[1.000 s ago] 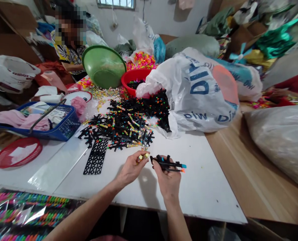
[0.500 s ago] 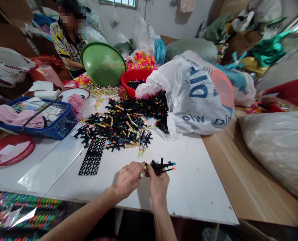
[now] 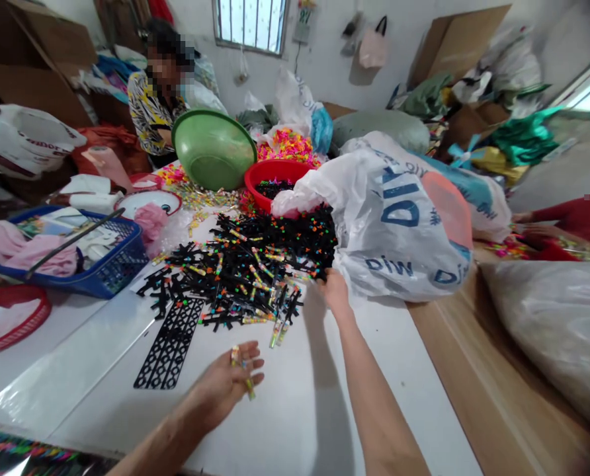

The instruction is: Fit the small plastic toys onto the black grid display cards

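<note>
My left hand is over the white table front, palm turned up and fingers loosely curled. It holds a small clear candy tube with yellow and coloured contents, which lies across the fingers. My right hand reaches to the right edge of a heap of black toy guns with orange, green and blue tips, beside the mouth of a white plastic bag. Its fingertips are hidden among the toys, so their grip does not show. More candy tubes lie on the near side of the heap.
A black lattice strip lies left of the heap. A blue basket and red tray stand further left. Behind are a red basin and tilted green basin. One person sits behind; another's red sleeve is at right.
My hands have come apart. The right one has moved forward to the heap, and the toy gun no longer shows in it. The left has turned palm up, nearer the table front. The view has tilted up.
</note>
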Demonstrator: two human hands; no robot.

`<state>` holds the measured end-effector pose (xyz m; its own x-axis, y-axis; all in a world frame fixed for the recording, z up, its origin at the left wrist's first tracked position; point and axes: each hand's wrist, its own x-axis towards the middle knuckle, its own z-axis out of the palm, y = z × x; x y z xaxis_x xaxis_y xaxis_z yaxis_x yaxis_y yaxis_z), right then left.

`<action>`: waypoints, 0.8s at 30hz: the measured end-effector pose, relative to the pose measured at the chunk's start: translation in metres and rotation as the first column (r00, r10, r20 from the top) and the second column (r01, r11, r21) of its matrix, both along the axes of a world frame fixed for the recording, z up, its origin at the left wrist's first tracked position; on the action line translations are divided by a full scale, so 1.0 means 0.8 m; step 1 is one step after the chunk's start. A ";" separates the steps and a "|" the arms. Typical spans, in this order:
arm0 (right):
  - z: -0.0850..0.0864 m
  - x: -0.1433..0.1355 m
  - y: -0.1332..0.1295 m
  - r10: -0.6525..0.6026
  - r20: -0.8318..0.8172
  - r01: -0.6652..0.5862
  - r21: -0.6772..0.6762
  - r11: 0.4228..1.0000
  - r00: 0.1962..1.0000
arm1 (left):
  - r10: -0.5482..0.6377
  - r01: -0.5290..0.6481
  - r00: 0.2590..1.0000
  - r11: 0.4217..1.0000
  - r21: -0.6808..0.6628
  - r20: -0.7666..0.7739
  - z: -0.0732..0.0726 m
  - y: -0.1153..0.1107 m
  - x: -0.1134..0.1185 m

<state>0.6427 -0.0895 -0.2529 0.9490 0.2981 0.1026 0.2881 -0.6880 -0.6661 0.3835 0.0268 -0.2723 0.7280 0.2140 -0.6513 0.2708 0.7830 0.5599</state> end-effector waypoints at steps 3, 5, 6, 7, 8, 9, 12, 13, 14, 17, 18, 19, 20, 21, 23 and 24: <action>-0.020 0.002 0.014 0.010 0.060 -0.005 -0.092 0.996 0.998 | 0.000 -0.003 1.000 0.995 -0.098 -0.025 -0.004 -0.011 -0.009; -0.026 -0.007 0.029 0.069 0.114 -0.052 -0.149 0.988 0.991 | 0.038 -0.042 0.999 0.993 -0.114 -0.034 -0.005 -0.013 -0.008; -0.028 -0.010 0.037 0.112 0.159 -0.080 -0.197 0.977 0.981 | 0.061 -0.065 0.997 0.992 -0.111 -0.037 -0.005 -0.011 -0.005; -0.028 -0.011 0.044 0.154 0.206 -0.097 -0.263 0.960 0.966 | 0.080 -0.083 0.996 0.991 -0.102 -0.040 -0.005 -0.009 -0.002; -0.029 -0.010 0.052 0.190 0.247 -0.100 -0.334 0.937 0.950 | 0.087 -0.091 0.995 0.992 -0.085 -0.040 -0.005 -0.005 0.001; -0.030 -0.007 0.058 0.219 0.274 -0.096 -0.400 0.911 0.936 | 0.084 -0.086 0.996 0.995 -0.059 -0.037 -0.005 -0.001 0.003; -0.033 0.002 0.069 0.255 0.268 -0.099 -0.485 0.869 0.929 | 0.067 -0.066 0.998 0.996 0.060 -0.019 -0.004 0.006 0.004; -0.035 0.003 0.069 0.269 0.264 -0.113 -0.486 0.867 0.926 | 0.069 -0.068 0.998 0.993 0.098 -0.008 -0.003 0.007 0.002; -0.036 0.001 0.067 0.285 0.274 -0.128 -0.475 0.870 0.919 | 0.070 -0.070 0.998 0.990 0.124 0.005 -0.002 0.008 0.000; -0.048 -0.013 0.047 0.299 0.395 -0.142 -0.379 0.915 0.869 | 0.059 -0.065 0.997 0.988 0.138 0.053 0.003 0.019 -0.008; -0.054 -0.021 0.037 0.294 0.449 -0.154 -0.323 0.934 0.844 | 0.049 -0.060 0.996 0.987 0.148 0.077 0.005 0.027 -0.010; -0.062 -0.031 0.025 0.312 0.482 -0.196 -0.276 0.941 0.819 | 0.039 -0.057 0.994 0.983 0.176 0.106 0.007 0.039 -0.013; -0.070 -0.044 0.012 0.340 0.491 -0.253 -0.236 0.938 0.802 | 0.024 -0.054 0.991 0.972 0.229 0.130 0.009 0.053 -0.016; -0.079 -0.059 -0.001 0.390 0.475 -0.332 -0.205 0.921 0.789 | 0.011 -0.055 0.989 0.952 0.302 0.146 0.011 0.070 -0.020; -0.091 -0.096 -0.022 0.483 0.409 -0.468 -0.143 0.872 0.774 | 0.004 -0.070 0.990 0.883 0.465 0.140 0.018 0.109 -0.031; -0.094 -0.118 -0.028 0.510 0.378 -0.509 -0.109 0.854 0.773 | 0.025 -0.084 0.993 0.840 0.536 0.116 0.021 0.129 -0.036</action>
